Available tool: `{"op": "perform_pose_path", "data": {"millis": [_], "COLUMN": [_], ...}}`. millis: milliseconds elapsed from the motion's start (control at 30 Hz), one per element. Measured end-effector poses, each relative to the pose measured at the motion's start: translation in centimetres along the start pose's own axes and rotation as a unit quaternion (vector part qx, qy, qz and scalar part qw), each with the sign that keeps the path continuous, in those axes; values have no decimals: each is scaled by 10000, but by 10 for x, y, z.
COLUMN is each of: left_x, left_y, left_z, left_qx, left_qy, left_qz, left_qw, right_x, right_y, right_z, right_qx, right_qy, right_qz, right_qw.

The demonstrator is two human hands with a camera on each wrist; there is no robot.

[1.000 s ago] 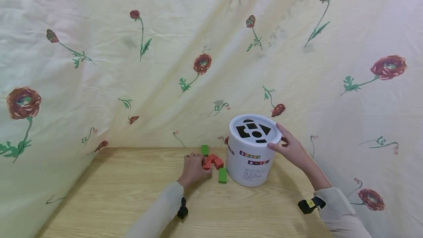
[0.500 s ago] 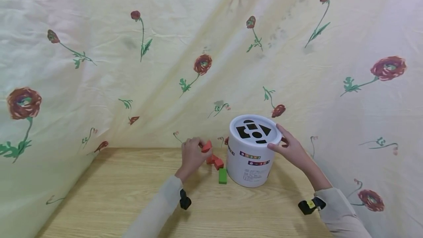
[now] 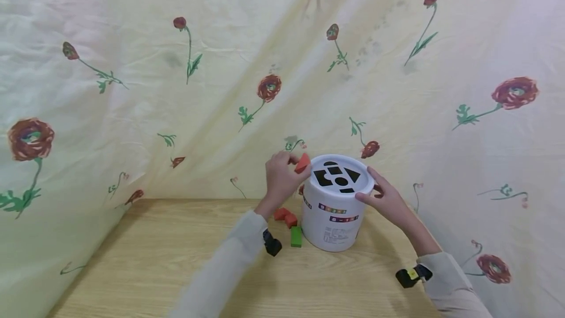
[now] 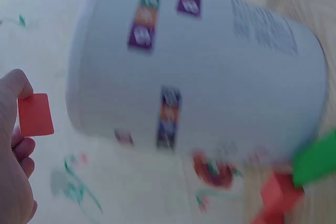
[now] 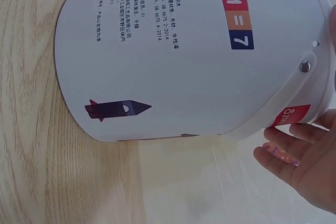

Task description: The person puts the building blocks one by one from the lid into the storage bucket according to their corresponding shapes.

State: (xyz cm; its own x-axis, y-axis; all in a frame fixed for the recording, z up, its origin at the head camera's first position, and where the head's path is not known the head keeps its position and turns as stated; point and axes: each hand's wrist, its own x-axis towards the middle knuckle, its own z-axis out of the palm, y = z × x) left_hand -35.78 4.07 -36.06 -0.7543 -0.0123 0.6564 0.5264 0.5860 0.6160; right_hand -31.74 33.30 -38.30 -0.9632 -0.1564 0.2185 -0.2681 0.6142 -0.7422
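A white shape-sorter bucket (image 3: 331,220) stands on the wooden table (image 3: 154,259); its lid (image 3: 339,176) has several black shaped holes. My left hand (image 3: 282,175) pinches a red block (image 3: 302,163) at the lid's left edge; the left wrist view shows the same red block (image 4: 35,114) at my fingertips beside the bucket (image 4: 210,72). My right hand (image 3: 388,199) holds the bucket's right rim, fingers (image 5: 286,153) curled under the lid edge in the right wrist view.
Two red blocks (image 3: 285,216) and a green block (image 3: 296,236) lie on the table left of the bucket. A flowered cloth (image 3: 220,63) hangs behind and on both sides. Bare tabletop stretches to the left and toward me.
My left hand lifted a red block off the table and carried it up and right to the lid's edge. The right hand stayed on the bucket.
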Motion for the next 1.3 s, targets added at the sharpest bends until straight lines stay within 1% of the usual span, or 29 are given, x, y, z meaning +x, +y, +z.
{"op": "perform_pose_path", "data": {"millis": [100,200,267,367,467,600,667,767,1000,1300], "left_x": [6,9,10,10,11,11,12,15,19,24], "left_y": [20,37,45,52,54,54,55,56,61,63], "left_z": [12,23,31,40,49,57,61,63,65,67], "left_qx": [67,308,483,673,892,1261,1398,1514,1475,1276], "left_qy": [-144,-381,-597,-868,-1091,-1347,-1439,-1548,-1825,-2435], "left_qz": [156,310,371,422,368,117,6,-64,-16,-29], "left_qw": [9998,9983,9964,9931,9893,9828,9797,9763,9721,9615], "right_x": [1,1,1,0,-1,-2,-1,-1,-2,-2], "right_y": [0,0,-1,-1,-1,-1,-1,0,2,4], "right_z": [1,4,5,7,8,10,10,10,6,1], "right_qx": [20,42,83,138,171,151,138,132,111,100], "right_qy": [14,16,13,15,16,1,-1,25,49,56], "right_qz": [-24,-10,8,23,24,18,12,-9,2,14], "right_qw": [10000,10000,10000,9999,9998,9999,9999,9999,9999,9999]}}
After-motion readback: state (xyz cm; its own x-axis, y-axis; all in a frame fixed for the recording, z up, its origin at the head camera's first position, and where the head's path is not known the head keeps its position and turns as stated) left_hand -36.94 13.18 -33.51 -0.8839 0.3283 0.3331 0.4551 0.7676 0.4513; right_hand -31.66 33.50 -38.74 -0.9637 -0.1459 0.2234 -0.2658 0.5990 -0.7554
